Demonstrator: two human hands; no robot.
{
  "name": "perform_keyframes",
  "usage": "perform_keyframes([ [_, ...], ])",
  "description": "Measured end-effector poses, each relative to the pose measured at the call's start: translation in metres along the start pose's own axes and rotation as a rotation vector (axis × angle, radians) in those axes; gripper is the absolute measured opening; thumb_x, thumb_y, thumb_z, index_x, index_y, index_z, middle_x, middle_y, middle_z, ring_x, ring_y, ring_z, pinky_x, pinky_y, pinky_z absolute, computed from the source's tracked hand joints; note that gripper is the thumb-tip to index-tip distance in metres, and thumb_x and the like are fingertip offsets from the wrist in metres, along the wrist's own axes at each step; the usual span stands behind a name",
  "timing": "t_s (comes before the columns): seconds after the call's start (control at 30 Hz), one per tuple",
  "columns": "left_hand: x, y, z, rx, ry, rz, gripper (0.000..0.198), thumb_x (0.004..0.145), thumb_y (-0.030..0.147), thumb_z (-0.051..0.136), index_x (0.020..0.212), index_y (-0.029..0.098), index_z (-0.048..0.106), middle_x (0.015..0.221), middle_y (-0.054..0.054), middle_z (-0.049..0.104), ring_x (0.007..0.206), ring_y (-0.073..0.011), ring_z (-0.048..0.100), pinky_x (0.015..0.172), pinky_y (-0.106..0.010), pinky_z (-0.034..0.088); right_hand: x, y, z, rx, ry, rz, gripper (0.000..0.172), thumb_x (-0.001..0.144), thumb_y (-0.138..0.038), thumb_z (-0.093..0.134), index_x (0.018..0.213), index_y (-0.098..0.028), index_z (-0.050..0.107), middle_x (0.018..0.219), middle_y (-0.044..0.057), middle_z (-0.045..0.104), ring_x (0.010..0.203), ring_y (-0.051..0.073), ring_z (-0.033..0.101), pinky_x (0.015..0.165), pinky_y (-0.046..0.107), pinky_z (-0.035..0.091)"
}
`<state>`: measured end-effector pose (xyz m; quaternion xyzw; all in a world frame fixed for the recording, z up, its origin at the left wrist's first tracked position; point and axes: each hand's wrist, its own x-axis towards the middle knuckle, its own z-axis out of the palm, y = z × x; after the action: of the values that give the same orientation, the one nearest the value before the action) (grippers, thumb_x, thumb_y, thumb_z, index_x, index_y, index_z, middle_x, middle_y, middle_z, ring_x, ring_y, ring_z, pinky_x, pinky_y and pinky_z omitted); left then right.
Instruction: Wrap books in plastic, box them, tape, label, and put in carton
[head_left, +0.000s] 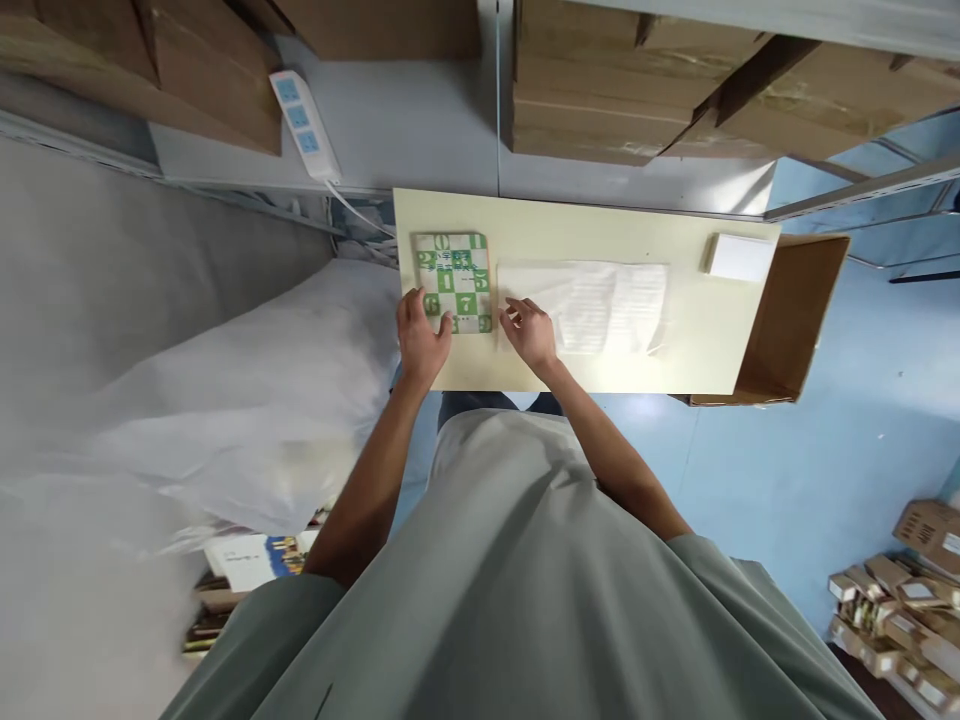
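from the head camera we see the green checked book [452,280] lying flat at the left end of the table [697,350]. the left hand [421,342] touches its near corner; we cannot tell if it grips. the right hand [531,332] rests loose, fingers spread, on the plastic bags [600,305] just beside the book.

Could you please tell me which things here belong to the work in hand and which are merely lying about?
In hand: green checked book, touched by the left hand; clear plastic sleeves under the right hand.
Lying about: white pad, open carton, power strip, stacked books, cardboard boxes.
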<state>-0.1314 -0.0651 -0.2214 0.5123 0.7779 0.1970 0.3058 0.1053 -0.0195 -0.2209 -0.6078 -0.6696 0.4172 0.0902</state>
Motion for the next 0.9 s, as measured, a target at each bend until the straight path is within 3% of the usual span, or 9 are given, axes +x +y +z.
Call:
perform_keyframes([
  [0.17, 0.03, -0.028, -0.009, -0.148, -0.09, -0.133, 0.064, 0.1, 0.054, 0.074, 0.153, 0.02, 0.06, 0.144, -0.021, 0.074, 0.131, -0.0356, 0.075, 0.118, -0.05, 0.057, 0.025, -0.02, 0.036, 0.053, 0.082, 0.127, 0.048, 0.111, -0.06, 0.063, 0.123, -0.019, 0.085, 0.122, 0.015, 0.082, 0.094, 0.028, 0.082, 0.095, 0.041, 0.067],
  [0.33, 0.047, -0.029, -0.007, -0.362, -0.15, -0.336, 0.045, 0.092, 0.057, 0.079, 0.117, 0.021, 0.076, 0.119, -0.017, 0.084, 0.113, -0.0329, 0.081, 0.098, -0.043, 0.065, 0.024, -0.016, 0.049, 0.226, 0.132, 0.24, 0.043, 0.107, -0.059, 0.066, 0.112, -0.021, 0.085, 0.114, 0.013, 0.086, 0.098, 0.028, 0.083, 0.096, 0.041, 0.068],
  [0.47, 0.052, -0.023, -0.014, -0.518, -0.203, -0.314, 0.051, 0.08, 0.068, 0.086, 0.099, 0.022, 0.078, 0.102, -0.013, 0.085, 0.104, -0.0316, 0.08, 0.083, -0.038, 0.065, 0.024, -0.009, 0.047, 0.337, 0.133, 0.29, 0.029, 0.1, -0.047, 0.076, 0.107, -0.021, 0.087, 0.113, 0.01, 0.088, 0.102, 0.027, 0.085, 0.097, 0.039, 0.068],
  [0.57, 0.048, -0.01, -0.022, -0.52, -0.173, -0.3, 0.05, 0.075, 0.063, 0.091, 0.098, 0.022, 0.075, 0.101, -0.011, 0.085, 0.101, -0.0304, 0.08, 0.083, -0.037, 0.065, 0.028, -0.004, 0.045, 0.398, 0.105, 0.302, 0.023, 0.096, -0.044, 0.08, 0.102, -0.023, 0.089, 0.112, 0.007, 0.089, 0.103, 0.028, 0.086, 0.098, 0.04, 0.068],
  [0.7, 0.035, 0.018, -0.039, -0.471, -0.151, -0.279, 0.044, 0.08, 0.056, 0.089, 0.1, 0.023, 0.068, 0.11, -0.012, 0.084, 0.103, -0.0286, 0.08, 0.087, -0.038, 0.066, 0.026, -0.001, 0.037, 0.491, 0.05, 0.288, 0.022, 0.094, -0.044, 0.081, 0.096, -0.024, 0.09, 0.105, 0.005, 0.089, 0.104, 0.029, 0.086, 0.1, 0.042, 0.068],
  [0.9, 0.003, 0.07, -0.064, -0.451, -0.208, -0.149, 0.05, 0.082, 0.065, 0.087, 0.105, 0.024, 0.069, 0.122, -0.012, 0.082, 0.106, -0.0293, 0.079, 0.088, -0.038, 0.067, 0.003, 0.009, -0.004, 0.684, -0.044, 0.185, 0.051, 0.096, -0.07, 0.074, 0.104, -0.021, 0.086, 0.114, 0.01, 0.088, 0.108, 0.027, 0.083, 0.097, 0.036, 0.068],
])
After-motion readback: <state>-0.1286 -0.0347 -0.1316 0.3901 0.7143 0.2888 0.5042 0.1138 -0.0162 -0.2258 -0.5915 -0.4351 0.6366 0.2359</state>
